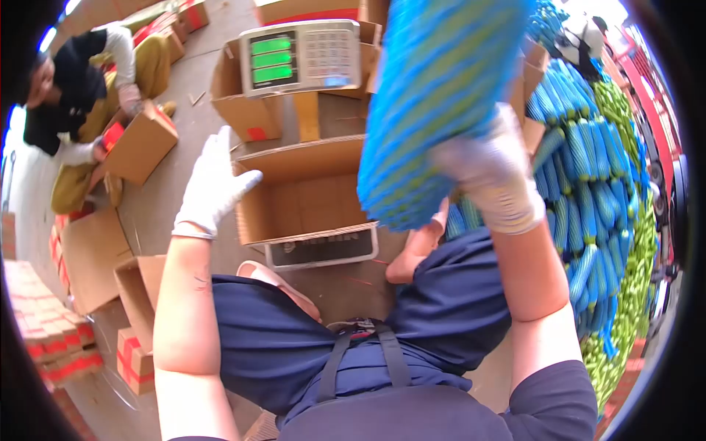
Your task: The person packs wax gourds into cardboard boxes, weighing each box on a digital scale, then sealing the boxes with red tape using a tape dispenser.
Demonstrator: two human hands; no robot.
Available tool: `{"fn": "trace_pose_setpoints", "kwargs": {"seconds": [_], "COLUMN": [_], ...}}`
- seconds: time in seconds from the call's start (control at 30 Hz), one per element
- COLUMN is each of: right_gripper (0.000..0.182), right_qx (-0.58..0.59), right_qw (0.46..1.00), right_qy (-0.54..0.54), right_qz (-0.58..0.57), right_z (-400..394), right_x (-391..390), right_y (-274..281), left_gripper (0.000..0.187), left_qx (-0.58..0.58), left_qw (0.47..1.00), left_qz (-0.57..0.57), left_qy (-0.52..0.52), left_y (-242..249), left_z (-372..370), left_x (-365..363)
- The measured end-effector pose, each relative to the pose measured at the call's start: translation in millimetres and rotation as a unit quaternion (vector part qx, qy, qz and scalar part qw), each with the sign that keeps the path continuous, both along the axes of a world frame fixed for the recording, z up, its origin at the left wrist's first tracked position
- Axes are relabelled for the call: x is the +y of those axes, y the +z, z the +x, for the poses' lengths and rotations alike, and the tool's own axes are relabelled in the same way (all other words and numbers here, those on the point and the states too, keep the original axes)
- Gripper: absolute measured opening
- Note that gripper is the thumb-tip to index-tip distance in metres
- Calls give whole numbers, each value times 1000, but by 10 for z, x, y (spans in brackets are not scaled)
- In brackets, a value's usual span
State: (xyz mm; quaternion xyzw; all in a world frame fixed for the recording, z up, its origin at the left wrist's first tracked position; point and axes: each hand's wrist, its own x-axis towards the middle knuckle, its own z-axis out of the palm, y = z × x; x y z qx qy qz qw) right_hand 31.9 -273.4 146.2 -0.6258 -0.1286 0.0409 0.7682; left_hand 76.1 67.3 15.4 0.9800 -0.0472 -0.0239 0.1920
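Note:
My right hand (491, 173), in a white glove and slightly blurred, grips a long blue mesh bag (441, 103) with green produce inside. The bag is raised to the right of an open cardboard box (309, 202) that stands in front of me. No contents show in the part of the box I can see. At the box's left side, my left hand (215, 184) is open in its white glove, fingers up and thumb out towards the rim, holding nothing. Beneath the box lies a scale platform (323, 252), and behind it a scale display (300, 57) shows green lit readouts.
Many similar blue mesh bags (588, 154) are stacked at the right, beside loose green produce (631, 323). Another person (92, 95) handles a cardboard box (143, 147) at the upper left. More boxes (55, 316) are piled at the left. Another person (582, 40) is at the far right.

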Motion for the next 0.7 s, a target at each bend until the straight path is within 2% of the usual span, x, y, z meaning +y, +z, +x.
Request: {"fn": "trace_pose_setpoints", "kwargs": {"seconds": [0.03,0.1,0.17,0.23,0.3,0.37,0.4,0.43,0.5,0.53,0.57,0.63,0.7], "right_gripper": [69,78,79,78,78,80,80,81,82,83,83,82,82], "right_qx": [33,-40,-88,-91,-146,-118,-118,-113,-105,-112,-119,-100,-102], "right_qw": [994,986,949,901,862,827,826,814,802,784,765,765,771], "right_qy": [67,98,143,184,194,230,233,241,249,267,286,293,306], "right_qz": [-81,-131,-265,-382,-444,-499,-500,-516,-532,-549,-565,-565,-549], "right_z": [88,305,436,493,521,536,552,558,564,580,581,594,616], "right_x": [308,718,841,932,957,964,993,1010,1038,1057,1069,1057,1049], "right_y": [7,-358,-605,-747,-914,-915,-935,-968,-1000,-1007,-1014,-1070,-1106], "left_gripper": [98,98,97,96,95,87,78,78,48,40,40,37,36], "left_qx": [19,74,164,167,167,111,191,192,214,162,163,141,153], "left_qw": [999,994,983,982,983,992,979,979,972,981,980,989,986], "left_qz": [-24,-82,-84,-82,-79,-59,-49,-50,-83,-108,-109,-53,-63], "left_qy": [12,13,-17,1,18,9,54,55,50,5,3,-14,-10], "left_y": [35,-21,-112,-231,-274,-266,-149,-177,-315,-563,-535,-446,-406], "left_z": [-19,-24,-14,24,39,-12,3,17,43,58,32,-23,-38], "left_x": [3,90,80,108,160,191,141,164,178,243,240,240,241]}}
